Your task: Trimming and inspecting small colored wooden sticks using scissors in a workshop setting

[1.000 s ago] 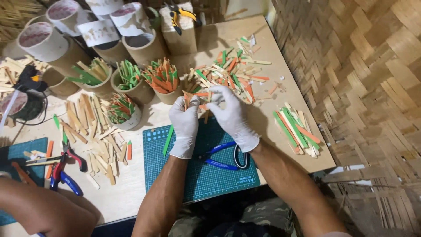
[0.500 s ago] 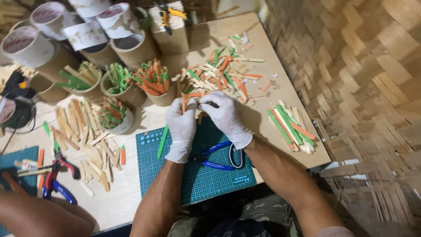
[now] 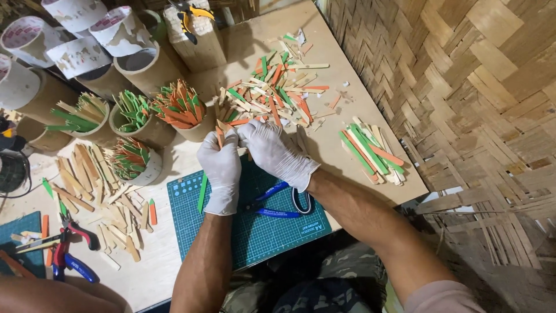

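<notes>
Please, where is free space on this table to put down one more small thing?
Free: the near half of the green mat, and bare table between the loose stick heap and the sorted stack. Crowded: around the cups and scattered sticks on the left.

Both hands wear thin white gloves: the left glove and the right glove fit tightly and wrinkle at the knuckles and fingers. Each ends in a loose cuff just past the wrist (the right cuff flares a little). Beyond the cuffs both forearms are bare. At the right upper arm a short sleeve shows, pale pinkish-grey. Below, between the arms, the lap is covered in trousers with a camouflage pattern of grey-green patches.
</notes>
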